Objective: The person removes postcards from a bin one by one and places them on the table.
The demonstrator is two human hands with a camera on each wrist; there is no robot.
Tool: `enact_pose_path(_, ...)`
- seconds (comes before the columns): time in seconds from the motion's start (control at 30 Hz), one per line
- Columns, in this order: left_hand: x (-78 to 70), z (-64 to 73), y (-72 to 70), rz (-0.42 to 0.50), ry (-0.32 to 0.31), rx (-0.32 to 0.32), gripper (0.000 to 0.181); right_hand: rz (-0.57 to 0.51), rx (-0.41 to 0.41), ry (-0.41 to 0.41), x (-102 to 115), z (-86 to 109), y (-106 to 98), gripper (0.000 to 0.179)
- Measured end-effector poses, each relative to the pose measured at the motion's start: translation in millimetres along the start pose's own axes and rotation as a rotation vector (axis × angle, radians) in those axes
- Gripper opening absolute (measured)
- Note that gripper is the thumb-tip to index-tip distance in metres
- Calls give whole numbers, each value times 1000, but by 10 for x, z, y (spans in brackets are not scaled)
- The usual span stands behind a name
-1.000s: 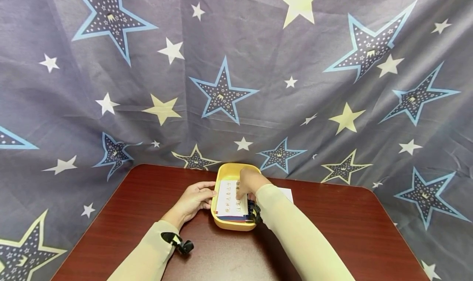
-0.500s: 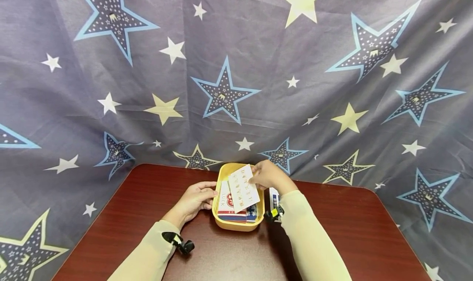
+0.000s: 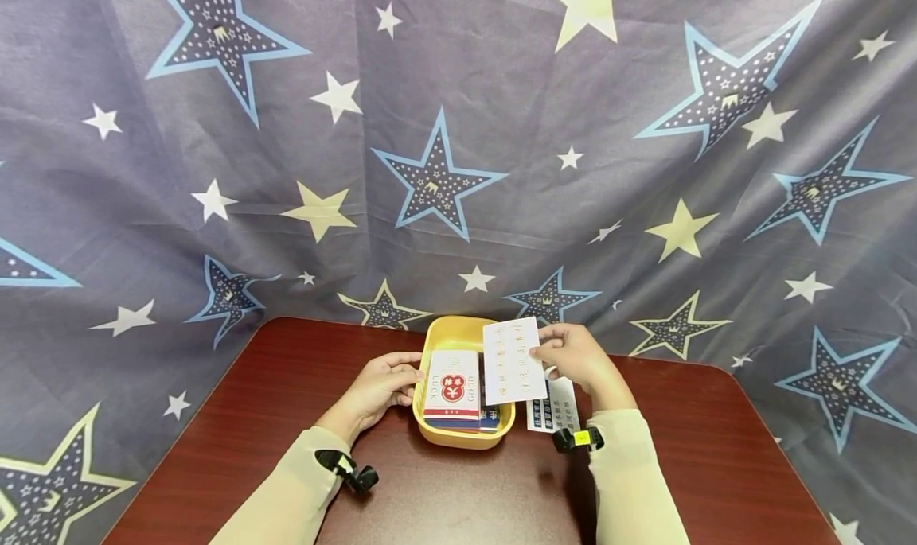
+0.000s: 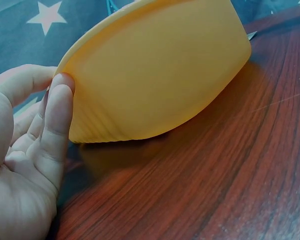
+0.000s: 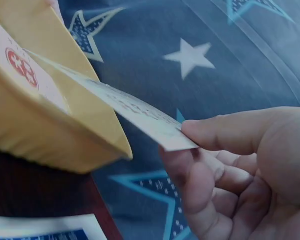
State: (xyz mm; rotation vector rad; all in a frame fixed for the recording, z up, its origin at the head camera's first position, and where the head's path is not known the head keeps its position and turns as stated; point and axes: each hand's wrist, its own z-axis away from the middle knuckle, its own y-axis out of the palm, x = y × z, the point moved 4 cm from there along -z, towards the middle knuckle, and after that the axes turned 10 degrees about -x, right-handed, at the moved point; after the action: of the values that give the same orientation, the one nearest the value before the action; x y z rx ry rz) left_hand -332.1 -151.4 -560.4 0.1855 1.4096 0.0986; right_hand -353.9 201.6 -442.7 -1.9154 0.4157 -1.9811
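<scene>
My left hand holds the left rim of a yellow plastic basin, its thumb against the outer wall in the left wrist view. Between thumb and fingers, my right hand pinches the edge of a white card with rows of gold characters. The card is raised over the basin's right side and hides part of it. Inside the basin lies a white card with a red emblem and "GOOD LUCK", on top of blue cards that are mostly covered.
A blue and white printed card lies on the table right of the basin, partly under the raised card and right hand. The dark red wooden table meets a grey star-patterned cloth behind. Both wrists wear black straps.
My right hand has lifted the gold-character card out of the basin and carried it right, uncovering the red-emblem card. The left hand has stayed at the rim.
</scene>
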Motion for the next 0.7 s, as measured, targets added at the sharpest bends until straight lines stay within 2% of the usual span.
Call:
enact_pose_path(0.3,16,1,6,-1,-12,-14,60,-38,-63,11,-167,44,-302,38)
enact_pose_path(0.5,7,4,6,-8,4,-1,61,10,-105,32,-291,67,-533,38)
enact_pose_path(0.7,9,-16,3,-8,8,8,62,78,-92,58,-458,85,-712,37)
